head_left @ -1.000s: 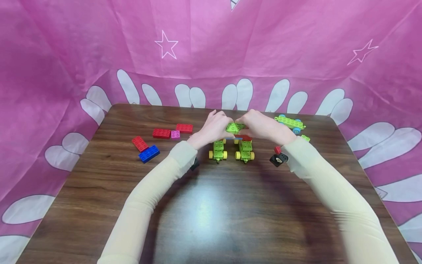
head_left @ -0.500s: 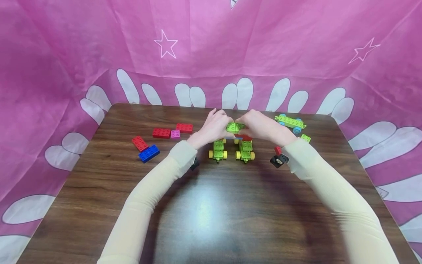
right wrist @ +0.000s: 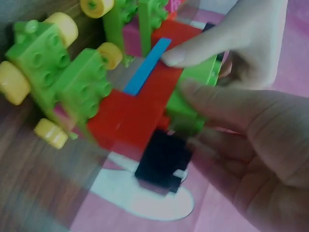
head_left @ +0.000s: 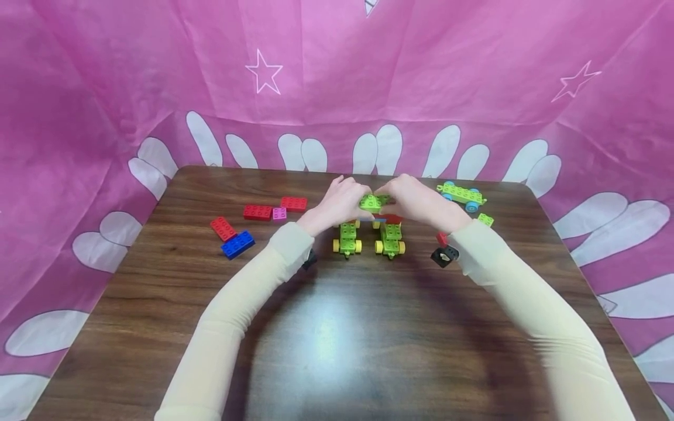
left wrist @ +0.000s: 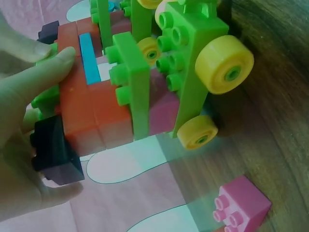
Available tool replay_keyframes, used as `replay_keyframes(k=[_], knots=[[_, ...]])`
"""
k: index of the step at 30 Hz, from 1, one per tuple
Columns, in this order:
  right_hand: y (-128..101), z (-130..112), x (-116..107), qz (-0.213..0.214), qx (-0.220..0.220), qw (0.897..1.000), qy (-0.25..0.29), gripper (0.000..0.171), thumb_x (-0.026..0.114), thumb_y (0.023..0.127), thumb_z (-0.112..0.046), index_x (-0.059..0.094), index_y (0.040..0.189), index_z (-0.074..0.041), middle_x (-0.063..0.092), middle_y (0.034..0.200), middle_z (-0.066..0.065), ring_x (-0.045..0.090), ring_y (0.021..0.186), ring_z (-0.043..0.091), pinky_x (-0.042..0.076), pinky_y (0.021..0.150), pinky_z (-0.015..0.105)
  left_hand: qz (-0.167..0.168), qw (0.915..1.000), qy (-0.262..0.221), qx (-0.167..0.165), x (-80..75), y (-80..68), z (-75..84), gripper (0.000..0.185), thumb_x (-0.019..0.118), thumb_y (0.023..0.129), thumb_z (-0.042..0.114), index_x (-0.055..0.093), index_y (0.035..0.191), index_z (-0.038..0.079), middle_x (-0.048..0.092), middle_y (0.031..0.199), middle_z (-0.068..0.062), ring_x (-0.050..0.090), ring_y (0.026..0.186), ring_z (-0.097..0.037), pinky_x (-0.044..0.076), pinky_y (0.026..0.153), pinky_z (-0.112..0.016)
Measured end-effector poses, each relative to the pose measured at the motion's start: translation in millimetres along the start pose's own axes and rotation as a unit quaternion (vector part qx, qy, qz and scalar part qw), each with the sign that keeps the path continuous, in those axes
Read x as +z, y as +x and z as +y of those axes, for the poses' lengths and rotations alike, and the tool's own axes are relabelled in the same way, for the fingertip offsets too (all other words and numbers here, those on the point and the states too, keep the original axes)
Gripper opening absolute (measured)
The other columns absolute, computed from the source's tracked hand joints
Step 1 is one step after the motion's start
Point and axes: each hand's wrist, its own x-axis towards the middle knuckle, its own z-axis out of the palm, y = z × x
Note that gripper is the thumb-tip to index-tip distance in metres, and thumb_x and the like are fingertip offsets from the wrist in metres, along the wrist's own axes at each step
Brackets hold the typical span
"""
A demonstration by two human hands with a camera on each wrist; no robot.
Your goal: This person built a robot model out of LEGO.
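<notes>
In the head view my left hand [head_left: 343,202] and right hand [head_left: 416,197] meet over a toy-brick build at the far middle of the table. Between them they hold a bright green brick [head_left: 371,203] on its top. Below come red bricks [right wrist: 130,113] with a thin blue strip [right wrist: 147,67], then two green wheeled bases [head_left: 347,240] with yellow wheels [left wrist: 224,64], standing side by side. The left wrist view shows my left thumb [left wrist: 65,60] over the red bricks, the fingers partly hidden behind. A black brick [left wrist: 55,152] sits at each end of the red row.
Several loose red bricks [head_left: 258,212], a pink brick [head_left: 279,213] and a blue brick [head_left: 238,244] lie left of the build. To the right are a green wheeled base [head_left: 461,196] with blue wheels and a small green brick [head_left: 485,219]. A pink curtain [head_left: 337,70] hangs behind the table.
Both hands keep the same hold on the build across the frames. Only a slight shift of the whole head view shows.
</notes>
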Motion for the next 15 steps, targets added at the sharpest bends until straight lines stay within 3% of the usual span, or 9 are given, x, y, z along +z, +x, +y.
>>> replay_keyframes(k=[4, 7, 15], knots=[[-7, 10, 2, 0.023, 0.004, 1.0, 0.014, 0.03, 0.078, 0.086, -0.019, 0.074, 0.11, -0.003, 0.076, 0.097, 0.01, 0.069, 0.079, 0.019, 0.059, 0.076, 0.037, -0.002, 1.0, -0.006, 0.006, -2.7, -6.2, -5.5, 0.052, 0.076, 0.084, 0.046, 0.067, 0.125, 0.014, 0.073, 0.118, -0.001, 0.061, 0.113, -0.024, 0.034, 0.116, -0.052], [-11, 13, 1, 0.038, 0.004, 0.999, 0.017, 0.031, 0.077, 0.086, -0.02, 0.073, 0.111, -0.001, 0.076, 0.106, 0.014, 0.072, 0.093, 0.027, 0.06, 0.083, 0.041, 0.012, 0.9998, -0.014, 0.005, -4.6, -11.4, -9.8, 0.05, 0.077, 0.085, 0.043, 0.068, 0.124, 0.013, 0.073, 0.119, -0.002, 0.061, 0.111, -0.024, 0.036, 0.115, -0.05], [-14, 12, 1, 0.056, -0.021, 0.998, 0.019, 0.027, 0.075, 0.087, -0.014, 0.073, 0.11, 0.0, 0.074, 0.103, 0.016, 0.071, 0.09, 0.029, 0.059, 0.08, 0.042, 0.044, 0.9983, -0.037, 0.01, -2.0, -13.9, -13.7, 0.044, 0.077, 0.085, 0.039, 0.072, 0.121, 0.014, 0.075, 0.114, -0.001, 0.06, 0.106, -0.021, 0.031, 0.12, -0.051]])
